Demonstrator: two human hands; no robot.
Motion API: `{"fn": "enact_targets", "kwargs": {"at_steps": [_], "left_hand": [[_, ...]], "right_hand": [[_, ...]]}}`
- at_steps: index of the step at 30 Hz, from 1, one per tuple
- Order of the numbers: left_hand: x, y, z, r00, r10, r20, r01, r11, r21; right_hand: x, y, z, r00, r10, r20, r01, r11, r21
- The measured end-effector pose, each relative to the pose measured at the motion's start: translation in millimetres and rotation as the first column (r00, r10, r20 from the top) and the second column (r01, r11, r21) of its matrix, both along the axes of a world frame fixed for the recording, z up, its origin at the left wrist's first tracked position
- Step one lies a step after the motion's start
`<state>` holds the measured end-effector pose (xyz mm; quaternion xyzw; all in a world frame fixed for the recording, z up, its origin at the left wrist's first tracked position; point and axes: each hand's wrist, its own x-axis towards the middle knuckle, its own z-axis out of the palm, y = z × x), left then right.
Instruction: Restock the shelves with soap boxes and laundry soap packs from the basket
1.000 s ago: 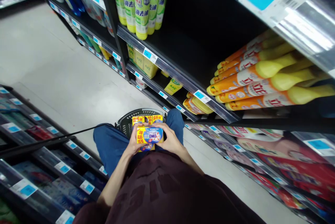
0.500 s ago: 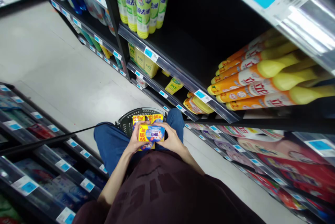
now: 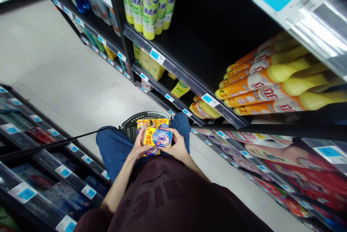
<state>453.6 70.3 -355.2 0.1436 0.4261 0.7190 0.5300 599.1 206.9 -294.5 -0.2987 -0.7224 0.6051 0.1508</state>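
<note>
Between my two hands is a yellow-and-blue OMO soap pack, held above my lap with its printed face up. My left hand grips its left end, thumb along the near edge and fingers on the far side. My right hand closes round the right end. Below and beyond it, more yellow packs of the same kind lie in a dark perforated basket between my knees. One of them shows partly under the held pack, and its full outline is hidden.
Shelving with a clear-fronted edge rises ahead and to the right. It holds green bottles, orange bottles and yellow AXE bottles. Another shelf unit stands close on the left. Pale floor stretches away between them.
The OMO soap pack has turned slightly, its right end shifting a little to the right together with my right hand. Both hands keep their hold.
</note>
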Motion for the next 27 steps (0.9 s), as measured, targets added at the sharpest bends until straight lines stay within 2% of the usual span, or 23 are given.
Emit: {"fn": "enact_targets", "kwargs": {"at_steps": [3,12,18,27], "left_hand": [[-1,-1,1.0,0.999,-0.005,0.048,0.005,1.000,0.000],[1,-3,-4.7,0.999,0.015,0.050,-0.013,1.000,-0.027],[4,-6,-13.0,0.997,0.067,0.036,-0.064,0.996,-0.069],[4,-7,-16.2,0.996,0.070,0.051,-0.065,0.994,-0.092]], "right_hand": [[1,-3,-4.0,0.999,-0.034,0.009,0.035,0.998,-0.043],[0,-2,-3.6,0.999,-0.047,-0.010,0.046,0.998,-0.035],[-3,-2,-2.5,0.995,-0.098,-0.006,0.097,0.987,-0.130],[-7,-1,1.5,0.989,-0.145,-0.026,0.134,0.961,-0.243]]}}
